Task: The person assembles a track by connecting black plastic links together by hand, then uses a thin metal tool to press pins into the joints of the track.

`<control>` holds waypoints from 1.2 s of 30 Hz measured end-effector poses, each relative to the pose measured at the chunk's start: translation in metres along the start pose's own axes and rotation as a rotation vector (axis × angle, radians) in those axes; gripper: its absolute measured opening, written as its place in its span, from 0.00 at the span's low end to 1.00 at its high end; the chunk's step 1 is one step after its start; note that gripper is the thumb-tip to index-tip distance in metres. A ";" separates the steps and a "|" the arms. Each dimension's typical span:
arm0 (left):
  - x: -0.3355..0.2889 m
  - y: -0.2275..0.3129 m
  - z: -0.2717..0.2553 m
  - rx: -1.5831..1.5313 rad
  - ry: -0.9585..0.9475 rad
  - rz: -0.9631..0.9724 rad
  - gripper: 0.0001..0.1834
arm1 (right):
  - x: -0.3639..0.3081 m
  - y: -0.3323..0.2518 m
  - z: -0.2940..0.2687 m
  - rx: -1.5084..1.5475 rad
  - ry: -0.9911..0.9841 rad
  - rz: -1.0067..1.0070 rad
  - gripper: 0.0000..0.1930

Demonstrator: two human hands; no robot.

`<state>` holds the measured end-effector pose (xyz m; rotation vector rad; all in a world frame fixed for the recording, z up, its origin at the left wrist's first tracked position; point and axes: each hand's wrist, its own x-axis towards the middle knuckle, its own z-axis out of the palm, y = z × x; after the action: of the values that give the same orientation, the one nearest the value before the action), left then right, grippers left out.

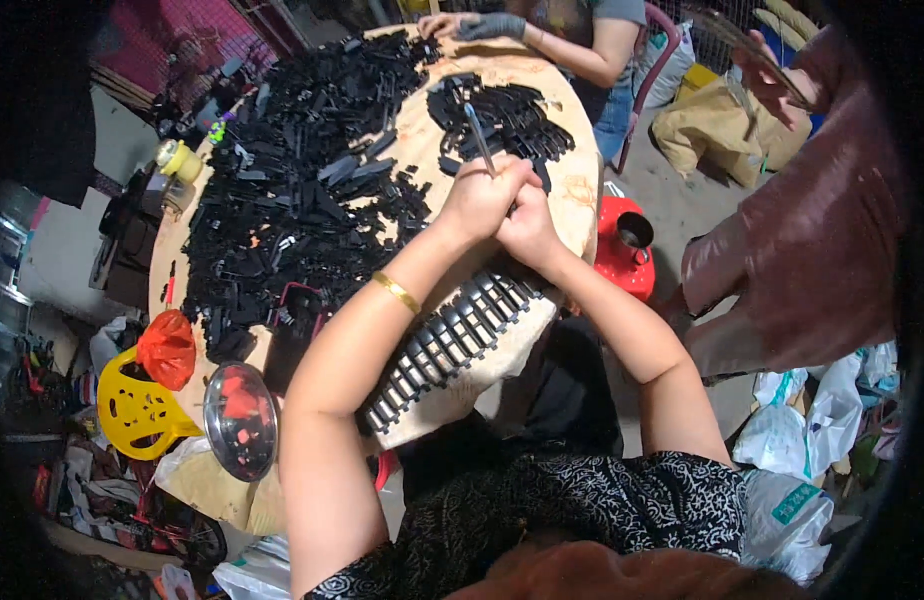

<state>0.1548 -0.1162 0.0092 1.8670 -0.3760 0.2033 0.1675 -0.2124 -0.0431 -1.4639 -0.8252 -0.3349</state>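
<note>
My left hand (pixel 477 203) is closed round a slim pen-like stick (pixel 478 138) with a clear grey shaft and a blue end pointing away from me. Pressed against it, my right hand (pixel 530 228) is also closed; what its fingers hold, if anything, is hidden. Both hands are over the near right part of the round wooden table (pixel 578 190). Below my left forearm, a row of matching black plastic pieces (pixel 452 335) lies side by side on a pale cloth (pixel 502 365) at the near edge. A smaller heap of black parts (pixel 512 115) sits just beyond my hands.
A large pile of black parts (pixel 282 190) covers the table's left side. A clear bowl (pixel 241 420) and red bag (pixel 166 350) stand near a yellow stool (pixel 132 405). Across the table, a gloved hand (pixel 490 27) touches parts. A red stool (pixel 622 250) bears a metal cup.
</note>
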 end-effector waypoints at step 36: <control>-0.018 0.013 -0.017 0.089 0.092 -0.064 0.18 | 0.003 -0.032 0.021 -0.148 0.066 -0.117 0.12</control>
<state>0.1337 -0.1014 0.0207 1.9465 -0.2468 0.2650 0.1427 -0.1953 -0.0194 -1.5360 -0.8489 -0.5395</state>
